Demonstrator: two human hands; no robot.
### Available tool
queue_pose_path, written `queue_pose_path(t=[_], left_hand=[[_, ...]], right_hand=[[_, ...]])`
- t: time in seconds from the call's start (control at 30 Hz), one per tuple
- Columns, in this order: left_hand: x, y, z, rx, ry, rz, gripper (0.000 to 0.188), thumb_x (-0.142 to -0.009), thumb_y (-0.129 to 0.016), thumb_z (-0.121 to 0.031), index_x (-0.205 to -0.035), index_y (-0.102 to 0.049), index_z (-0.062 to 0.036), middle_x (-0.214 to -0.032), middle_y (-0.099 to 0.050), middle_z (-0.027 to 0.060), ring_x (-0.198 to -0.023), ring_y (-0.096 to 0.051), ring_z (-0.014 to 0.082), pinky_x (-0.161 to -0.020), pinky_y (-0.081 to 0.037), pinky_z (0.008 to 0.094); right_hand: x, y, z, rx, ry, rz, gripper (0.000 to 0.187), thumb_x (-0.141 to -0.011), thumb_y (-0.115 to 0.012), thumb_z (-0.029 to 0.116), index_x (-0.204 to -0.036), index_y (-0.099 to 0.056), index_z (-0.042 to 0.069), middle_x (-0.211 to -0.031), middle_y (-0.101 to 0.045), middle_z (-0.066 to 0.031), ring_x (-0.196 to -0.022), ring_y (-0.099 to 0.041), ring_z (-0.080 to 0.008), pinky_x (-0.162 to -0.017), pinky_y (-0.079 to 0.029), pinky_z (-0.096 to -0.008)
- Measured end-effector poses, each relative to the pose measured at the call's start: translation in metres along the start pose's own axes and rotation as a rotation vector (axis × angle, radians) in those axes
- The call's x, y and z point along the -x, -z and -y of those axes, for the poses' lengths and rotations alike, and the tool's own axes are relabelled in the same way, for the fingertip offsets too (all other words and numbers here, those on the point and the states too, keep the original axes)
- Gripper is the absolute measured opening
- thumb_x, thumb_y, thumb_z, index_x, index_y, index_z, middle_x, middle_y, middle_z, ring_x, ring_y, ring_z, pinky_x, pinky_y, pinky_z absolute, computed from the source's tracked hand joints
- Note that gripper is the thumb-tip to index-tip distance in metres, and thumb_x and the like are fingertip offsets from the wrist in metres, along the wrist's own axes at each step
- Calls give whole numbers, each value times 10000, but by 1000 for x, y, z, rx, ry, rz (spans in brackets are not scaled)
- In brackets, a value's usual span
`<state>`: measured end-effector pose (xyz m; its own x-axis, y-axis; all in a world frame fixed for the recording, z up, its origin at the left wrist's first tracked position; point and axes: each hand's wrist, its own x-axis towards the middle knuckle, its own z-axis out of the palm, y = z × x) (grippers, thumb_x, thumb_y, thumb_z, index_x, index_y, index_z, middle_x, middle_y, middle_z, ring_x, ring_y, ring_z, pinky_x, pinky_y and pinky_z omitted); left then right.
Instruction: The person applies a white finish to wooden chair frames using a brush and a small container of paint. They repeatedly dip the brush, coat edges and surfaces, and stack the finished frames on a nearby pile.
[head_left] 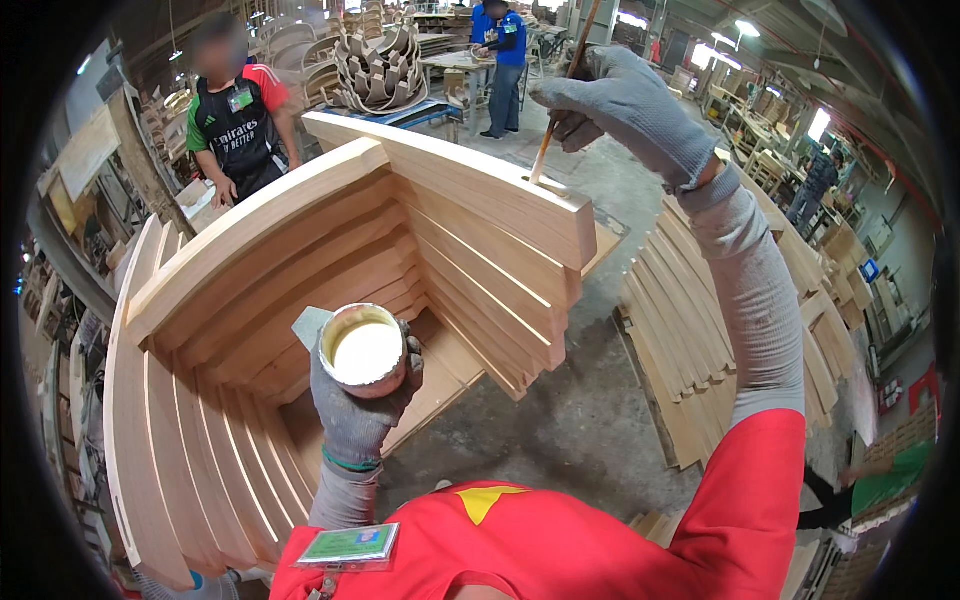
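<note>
In front of me stands a tall stack of pale, curved wooden frames (470, 165), with corners meeting in the middle. My left hand (355, 425), in a grey knit glove, is closed around a small round cup (374, 389) of creamy white liquid. A flat pale piece (310, 328) sticks out beside the cup. My right hand (635, 110), gloved too, is raised over the right end of the top frame. It pinches a thin stick (544, 150) whose whitish lower end touches a slot there.
More wooden frames (680, 320) are stacked on the floor to the right. A person in a dark shirt (245, 125) stands across the stack at the left. Bundled curved wood parts (378, 70) sit at the back, near a person in blue (510, 50).
</note>
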<state>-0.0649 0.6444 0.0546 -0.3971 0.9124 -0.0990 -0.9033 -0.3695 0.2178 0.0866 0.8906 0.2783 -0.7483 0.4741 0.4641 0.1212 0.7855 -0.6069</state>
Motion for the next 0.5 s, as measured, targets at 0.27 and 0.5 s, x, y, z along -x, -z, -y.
queue_pose_path(t=[0.27, 0.5], left_hand=[[0, -1, 1, -2, -5, 3, 523, -881, -414, -467, -1203, -464, -58, -1133, -522, 209, -981, -527, 335, -811, -469, 427], [8, -2, -4, -32, -35, 1, 524, -885, -415, -494, -1184, -492, -72, -1107, -544, 184, -990, -534, 318, -859, -447, 427]], right_hand=[[-4, -15, -7, 278, 31, 75, 395, -813, -670, 339, -859, -596, -46, -742, -643, -123, -614, -658, -153, -573, -565, -252], [-3, 9, 18, 104, -150, 256, 312, -815, -676, 267, -856, -573, -25, -709, -623, -87, -611, -642, -139, -568, -568, -262]])
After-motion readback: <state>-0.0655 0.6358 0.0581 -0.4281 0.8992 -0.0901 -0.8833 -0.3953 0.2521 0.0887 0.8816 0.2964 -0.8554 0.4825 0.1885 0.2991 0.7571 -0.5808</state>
